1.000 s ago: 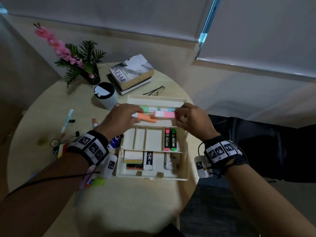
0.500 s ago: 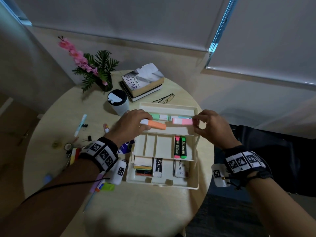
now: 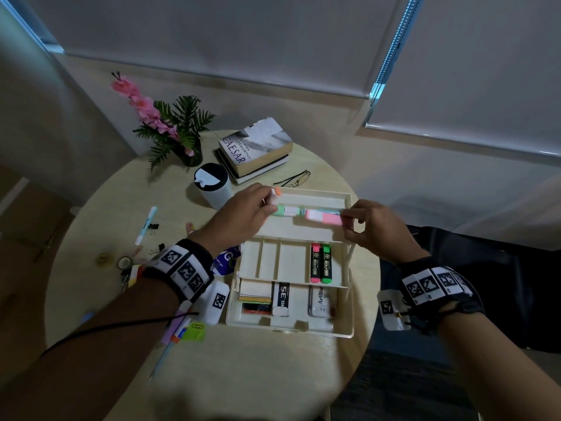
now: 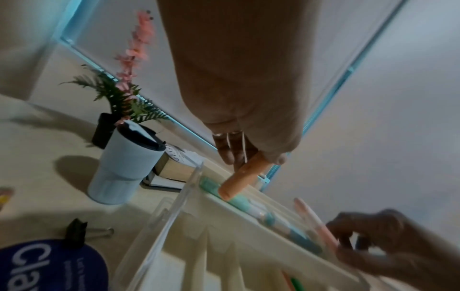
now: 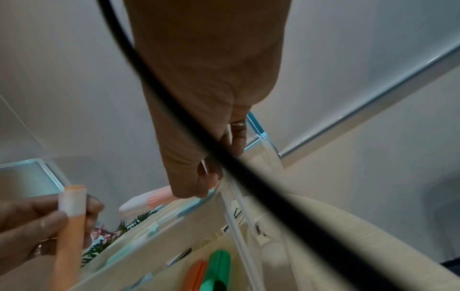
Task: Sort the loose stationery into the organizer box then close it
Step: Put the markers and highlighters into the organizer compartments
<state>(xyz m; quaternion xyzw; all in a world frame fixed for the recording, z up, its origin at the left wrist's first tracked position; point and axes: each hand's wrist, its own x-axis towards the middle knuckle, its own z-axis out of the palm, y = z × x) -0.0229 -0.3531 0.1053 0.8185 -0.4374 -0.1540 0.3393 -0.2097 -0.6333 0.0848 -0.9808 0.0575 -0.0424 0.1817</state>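
Holding one orange highlighter (image 3: 275,192) and one pink highlighter (image 3: 324,216), two hands hover.

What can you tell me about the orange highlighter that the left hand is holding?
The orange highlighter is a stubby plastic marker, peach-orange with a whitish band near one end. The left hand grips it between thumb and fingers, tilted steeply, one end pointing down over the organizer box's top tray, above a mint-green pen lying there. It appears capped.

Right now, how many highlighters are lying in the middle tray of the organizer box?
2. The pink highlighter and the green highlighter lie side by side in the rightmost compartment of the middle tray. Nothing seems hidden there.
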